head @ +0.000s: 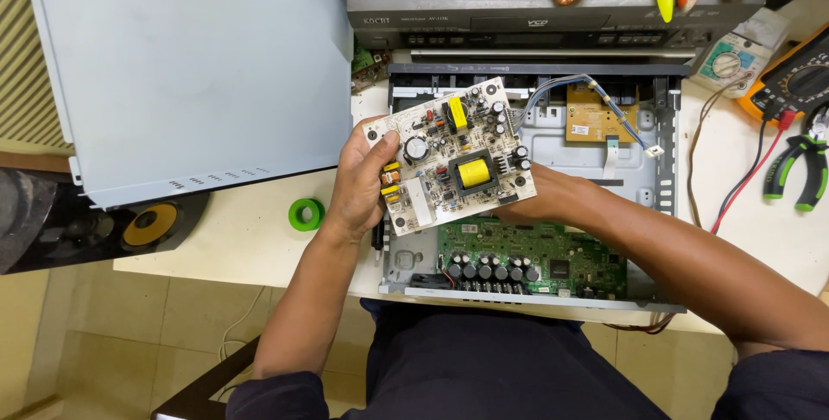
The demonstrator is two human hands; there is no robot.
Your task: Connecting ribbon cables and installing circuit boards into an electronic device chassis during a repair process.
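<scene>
I hold a pale circuit board [451, 154] with yellow transformers and black capacitors, tilted above an opened electronics chassis [665, 170]. My left hand [358, 183] grips the board's left edge, thumb on top. My right hand [540, 200] supports it from beneath at the right edge, mostly hidden under the board. Inside the chassis lie a green main board [553, 260] at the front and a small orange board [596, 120] at the back, with a blue-white wire bundle [604, 101] ending in a loose white connector.
A grey metal cover [190, 66] lies at the left. A green tape roll [305, 214] sits by my left wrist. Another player [518, 6] with tools on top stands behind. A multimeter [799, 79] and green-handled pliers [799, 170] lie at right. A speaker [147, 226] sits lower left.
</scene>
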